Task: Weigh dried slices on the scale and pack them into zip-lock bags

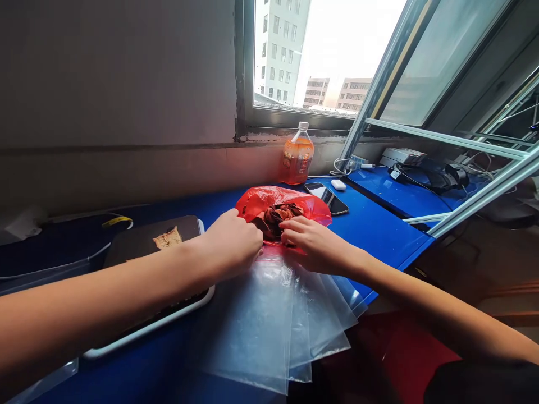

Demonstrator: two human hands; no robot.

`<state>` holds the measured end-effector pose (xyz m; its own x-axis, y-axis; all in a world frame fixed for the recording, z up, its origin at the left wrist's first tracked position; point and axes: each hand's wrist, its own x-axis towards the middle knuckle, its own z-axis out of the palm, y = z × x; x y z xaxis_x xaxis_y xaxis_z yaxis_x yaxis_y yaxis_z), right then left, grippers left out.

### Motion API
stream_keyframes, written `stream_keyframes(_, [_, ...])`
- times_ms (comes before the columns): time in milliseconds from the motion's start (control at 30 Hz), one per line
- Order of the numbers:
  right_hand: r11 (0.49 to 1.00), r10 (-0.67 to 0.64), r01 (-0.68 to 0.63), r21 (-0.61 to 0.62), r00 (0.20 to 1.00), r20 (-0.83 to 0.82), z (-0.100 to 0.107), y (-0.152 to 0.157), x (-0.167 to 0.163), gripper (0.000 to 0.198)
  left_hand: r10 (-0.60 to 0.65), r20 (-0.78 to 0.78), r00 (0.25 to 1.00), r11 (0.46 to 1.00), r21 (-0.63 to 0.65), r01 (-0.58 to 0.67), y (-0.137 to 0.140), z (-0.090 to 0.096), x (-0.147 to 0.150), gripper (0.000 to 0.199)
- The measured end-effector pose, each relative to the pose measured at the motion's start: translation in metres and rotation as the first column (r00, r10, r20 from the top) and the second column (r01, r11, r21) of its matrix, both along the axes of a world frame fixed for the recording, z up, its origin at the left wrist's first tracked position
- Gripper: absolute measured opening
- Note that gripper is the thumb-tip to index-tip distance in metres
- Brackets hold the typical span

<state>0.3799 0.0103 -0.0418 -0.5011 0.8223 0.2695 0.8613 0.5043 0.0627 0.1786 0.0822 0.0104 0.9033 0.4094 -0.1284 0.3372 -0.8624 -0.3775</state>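
A red plastic bag point(269, 196) lies spread at its mouth on the blue table, with a heap of dark brown, dried, leaf-like pieces point(273, 217) inside. My left hand point(233, 244) is closed in a fist on the near left edge of the bag. At the right side of the mouth, my right hand point(315, 242) has its fingers curled against the brown pieces; what lies between the fingertips is hidden. Several clear plastic bags point(261, 325) are fanned out below both hands and overhang the front of the table.
Under my left forearm is a dark tray with a white rim point(151, 331), bearing a tan dried piece point(168, 238). Behind the red bag stand a bottle of orange drink point(298, 154), a phone point(332, 201) and a white earbud case point(338, 184). A metal frame point(446, 137) rises at right.
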Motion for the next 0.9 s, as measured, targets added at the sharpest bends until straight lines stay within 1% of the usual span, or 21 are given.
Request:
stream_keyframes(33, [1.000, 0.014, -0.014, -0.004, 0.999, 0.034, -0.001, -0.001, -0.002, 0.017, 0.016, -0.009, 1.000, 1.000, -0.010, -0.016, 0.000, 0.001, 0.001, 0.024])
stream_keyframes(100, [0.999, -0.047, 0.047, 0.002, 0.996, 0.080, 0.001, -0.001, -0.003, 0.017, 0.031, -0.020, 0.999, 0.999, -0.026, -0.031, -0.001, 0.003, 0.003, 0.028])
stream_keyframes(133, [0.994, -0.110, 0.111, 0.003, 0.990, 0.087, 0.002, -0.001, -0.003, 0.018, 0.032, -0.023, 0.999, 0.999, -0.037, -0.033, -0.001, 0.004, 0.005, 0.029])
stream_keyframes(200, [0.968, -0.250, 0.252, -0.018, 0.965, 0.084, 0.007, -0.002, -0.002, 0.022, 0.026, -0.026, 0.999, 0.997, -0.072, -0.028, -0.003, 0.005, 0.010, 0.029])
stream_keyframes(267, [0.935, -0.342, 0.349, -0.067, 0.935, 0.092, 0.011, -0.004, -0.003, 0.025, 0.012, -0.009, 1.000, 0.995, -0.102, -0.013, -0.004, 0.004, 0.018, 0.025])
stream_keyframes(367, [0.899, -0.405, 0.421, -0.124, 0.904, 0.134, 0.015, -0.009, -0.004, 0.027, -0.011, 0.051, 0.999, 0.995, -0.100, 0.016, -0.002, 0.000, 0.029, 0.025])
stream_keyframes(433, [0.888, -0.424, 0.443, -0.120, 0.892, 0.159, 0.016, -0.013, -0.005, 0.029, -0.027, 0.087, 0.996, 0.996, -0.080, 0.033, 0.003, -0.004, 0.033, 0.027])
stream_keyframes(500, [0.887, -0.430, 0.450, -0.103, 0.886, 0.173, 0.017, -0.016, -0.005, 0.029, -0.049, 0.104, 0.993, 0.997, -0.057, 0.055, 0.009, -0.009, 0.034, 0.027])
stream_keyframes(600, [0.902, -0.413, 0.428, -0.060, 0.894, 0.172, 0.019, -0.014, -0.005, 0.027, -0.091, 0.103, 0.991, 0.995, -0.032, 0.095, 0.020, -0.014, 0.028, 0.023])
stream_keyframes(667, [0.928, -0.365, 0.372, -0.017, 0.917, 0.158, 0.021, -0.007, -0.005, 0.027, -0.125, 0.097, 0.987, 0.992, -0.022, 0.127, 0.026, -0.015, 0.023, 0.022])
stream_keyframes(700, [0.946, -0.317, 0.323, -0.013, 0.935, 0.156, 0.023, -0.001, -0.006, 0.028, -0.138, 0.097, 0.986, 0.990, -0.018, 0.140, 0.029, -0.015, 0.021, 0.023])
stream_keyframes(733, [0.963, -0.259, 0.267, -0.029, 0.953, 0.158, 0.024, 0.006, -0.006, 0.029, -0.148, 0.099, 0.984, 0.989, -0.017, 0.150, 0.031, -0.015, 0.020, 0.024])
stream_keyframes(800, [0.979, -0.142, 0.165, -0.118, 0.974, 0.179, 0.026, 0.019, -0.008, 0.029, -0.154, 0.105, 0.983, 0.988, -0.017, 0.156, 0.033, -0.015, 0.018, 0.024])
stream_keyframes(833, [0.974, -0.116, 0.150, -0.170, 0.974, 0.195, 0.026, 0.025, -0.008, 0.027, -0.152, 0.108, 0.982, 0.988, -0.019, 0.155, 0.033, -0.015, 0.018, 0.022])
stream_keyframes(867, [0.962, -0.125, 0.172, -0.214, 0.969, 0.215, 0.027, 0.030, -0.008, 0.026, -0.155, 0.110, 0.982, 0.987, -0.022, 0.158, 0.033, -0.016, 0.018, 0.019])
stream_keyframes(900, [0.943, -0.167, 0.226, -0.245, 0.956, 0.239, 0.027, 0.034, -0.007, 0.025, -0.161, 0.113, 0.980, 0.986, -0.024, 0.165, 0.033, -0.017, 0.018, 0.017])
